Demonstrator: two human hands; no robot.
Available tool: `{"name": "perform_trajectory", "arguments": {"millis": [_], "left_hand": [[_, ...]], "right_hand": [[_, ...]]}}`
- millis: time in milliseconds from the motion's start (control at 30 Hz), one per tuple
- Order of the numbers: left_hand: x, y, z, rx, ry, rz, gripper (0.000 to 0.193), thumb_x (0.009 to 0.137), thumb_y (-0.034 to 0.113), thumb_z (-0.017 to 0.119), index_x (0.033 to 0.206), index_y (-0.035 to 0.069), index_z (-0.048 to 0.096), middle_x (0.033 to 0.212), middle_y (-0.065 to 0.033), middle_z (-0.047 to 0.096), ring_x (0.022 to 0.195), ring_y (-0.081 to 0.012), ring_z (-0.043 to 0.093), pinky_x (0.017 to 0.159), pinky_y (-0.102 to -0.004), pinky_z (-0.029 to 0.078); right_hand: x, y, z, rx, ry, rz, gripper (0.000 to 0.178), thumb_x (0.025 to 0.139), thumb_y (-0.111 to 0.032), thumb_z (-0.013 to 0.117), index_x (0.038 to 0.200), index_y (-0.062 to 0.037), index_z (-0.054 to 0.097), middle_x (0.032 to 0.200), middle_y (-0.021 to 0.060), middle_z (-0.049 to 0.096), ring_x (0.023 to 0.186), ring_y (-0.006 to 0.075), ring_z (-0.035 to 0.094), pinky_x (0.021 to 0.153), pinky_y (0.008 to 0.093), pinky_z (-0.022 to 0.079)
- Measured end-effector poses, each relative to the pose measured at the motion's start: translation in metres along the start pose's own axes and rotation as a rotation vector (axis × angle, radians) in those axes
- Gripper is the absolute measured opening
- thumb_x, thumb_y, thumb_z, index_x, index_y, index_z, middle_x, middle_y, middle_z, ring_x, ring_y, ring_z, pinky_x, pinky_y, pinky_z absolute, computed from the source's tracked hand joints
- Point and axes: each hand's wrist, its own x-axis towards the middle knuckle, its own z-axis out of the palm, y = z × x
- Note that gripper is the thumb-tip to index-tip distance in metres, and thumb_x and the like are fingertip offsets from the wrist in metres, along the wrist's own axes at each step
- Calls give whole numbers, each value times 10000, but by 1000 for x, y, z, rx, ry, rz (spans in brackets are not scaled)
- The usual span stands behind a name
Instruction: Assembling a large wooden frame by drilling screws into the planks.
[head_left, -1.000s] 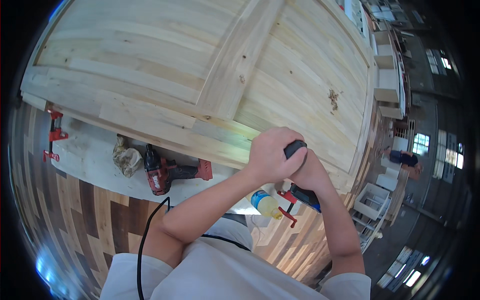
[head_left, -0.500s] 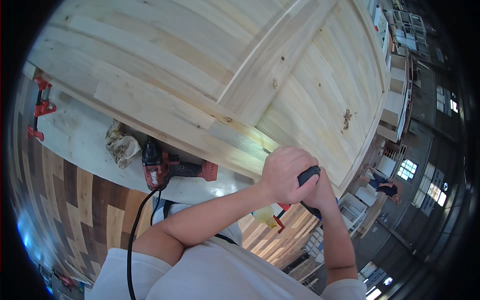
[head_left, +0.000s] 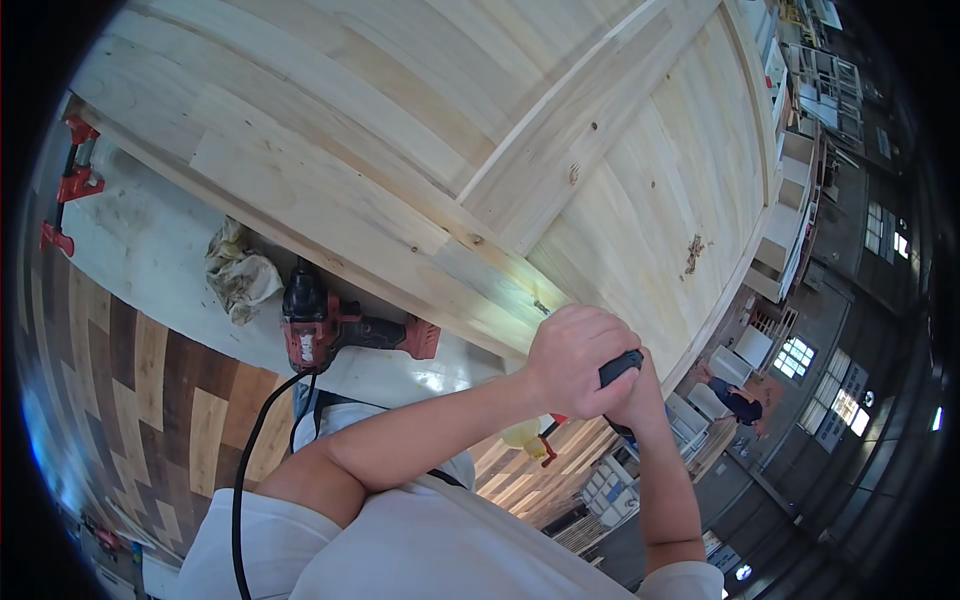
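One red clamp (head_left: 80,186) stands at the left end of a white bench (head_left: 140,235), by the near-left corner of a broad, pale wooden panel (head_left: 330,205) laid across it. To its right, a crumpled, stained cloth or bag (head_left: 240,278) rests between the panel and the bench's near edge; just beside it lies a red-and-black power tool (head_left: 345,328), its handle toward the right. Farther along, by the bench's near edge, a yellow bottle (head_left: 522,436) shows, partly hidden. On the panel's near border, what looks like a slim bit (head_left: 542,307) meets the lit wood, up and to the left of both hands. The person's left hand (head_left: 580,352), the nearer to that tip, is wrapped firmly over a dark handheld tool (head_left: 621,368), whose long axis appears to slope from the bit down toward the lower right. Close behind, the right hand (head_left: 638,396) appears closed on the same tool, much of it hidden. Wood shavings (head_left: 694,255) lie farther right, toward the panel's right edge.
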Motion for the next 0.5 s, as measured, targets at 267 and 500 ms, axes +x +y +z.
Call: {"name": "perform_trajectory", "arguments": {"millis": [267, 500], "left_hand": [[-2, 0, -1, -3, -31, -17, 220, 614, 231, 627, 769, 76, 607, 728, -86, 597, 679, -266, 579, 608, -362, 454], [-2, 5, -1, 29, 13, -1, 209, 629, 240, 629, 757, 75, 606, 733, -85, 604, 681, -270, 582, 612, -366, 459]], "right_hand": [[-1, -2, 6, 24, 45, 9, 276, 641, -124, 684, 873, -6, 592, 806, 129, 654, 783, 198, 644, 674, 316, 492], [-1, 0, 3, -105, 73, -107, 230, 634, -117, 695, 821, -15, 610, 770, 154, 654, 779, 257, 659, 648, 328, 497]]}}
